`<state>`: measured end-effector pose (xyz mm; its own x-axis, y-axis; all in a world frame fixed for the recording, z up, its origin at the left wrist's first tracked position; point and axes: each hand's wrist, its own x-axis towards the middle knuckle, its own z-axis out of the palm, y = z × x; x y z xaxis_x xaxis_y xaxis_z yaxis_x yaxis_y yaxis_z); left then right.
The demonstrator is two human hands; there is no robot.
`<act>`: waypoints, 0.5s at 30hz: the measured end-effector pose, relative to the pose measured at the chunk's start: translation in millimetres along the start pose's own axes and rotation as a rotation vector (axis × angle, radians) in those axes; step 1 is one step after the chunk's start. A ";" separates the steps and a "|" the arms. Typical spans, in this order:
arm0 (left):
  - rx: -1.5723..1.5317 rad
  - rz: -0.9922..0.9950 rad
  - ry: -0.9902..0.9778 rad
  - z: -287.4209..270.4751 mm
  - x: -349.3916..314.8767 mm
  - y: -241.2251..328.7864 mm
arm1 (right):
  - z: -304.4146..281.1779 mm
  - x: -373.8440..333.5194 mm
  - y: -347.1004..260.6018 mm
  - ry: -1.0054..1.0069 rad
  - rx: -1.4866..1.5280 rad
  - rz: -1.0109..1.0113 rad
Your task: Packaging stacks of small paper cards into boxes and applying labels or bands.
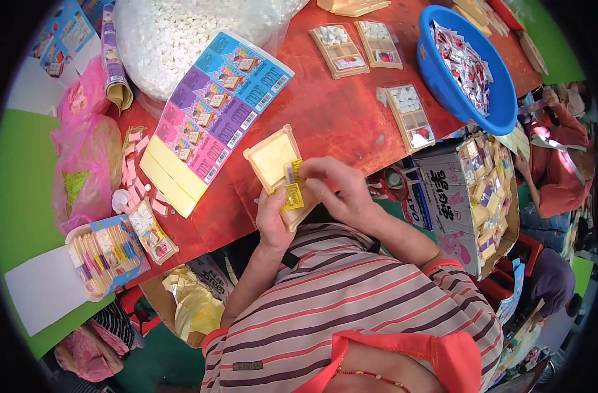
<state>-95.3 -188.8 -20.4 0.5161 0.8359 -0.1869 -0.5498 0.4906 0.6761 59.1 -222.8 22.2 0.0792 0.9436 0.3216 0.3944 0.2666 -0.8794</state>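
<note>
In front of my body, my left hand (pixel 274 221) grips the lower left edge of a tan plastic tray (pixel 271 157). The tray is tilted, and what lies inside it is not visible. A yellow printed label (pixel 292 198) lies across the tray's lower right part. My right hand (pixel 343 191) comes in from the right, its fingers bent together at the label's upper end, where a barcode shows. Just beyond the tray, a printed sheet of labels (pixel 217 108) in blue, purple and pink, with a bare yellow strip, lies on the red table (pixel 312 124).
Behind the sheet sits a clear bag of white pieces (pixel 174 39). A blue basin (pixel 427 72) of sachets stands at the right, near filled compartment trays (pixel 410 118). A box of packed trays (pixel 109 262) is at the left; a large carton (pixel 449 223) stands below the right edge.
</note>
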 end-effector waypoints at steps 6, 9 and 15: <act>-0.050 -0.042 -0.110 4.7 -0.9 5.8 | -11.0 16.5 2.4 0.011 -0.168 -0.034; -0.060 -0.031 -0.063 1.8 -1.0 4.7 | -12.1 18.8 1.4 -0.045 -0.138 0.009; -0.054 -0.028 -0.033 3.1 -2.1 1.6 | -15.7 13.5 -9.2 0.122 -0.276 -0.013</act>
<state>-95.3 -190.5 -16.8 0.5524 0.8137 -0.1808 -0.5690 0.5266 0.6316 70.9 -215.7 40.2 0.1757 0.9054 0.3864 0.6289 0.1987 -0.7516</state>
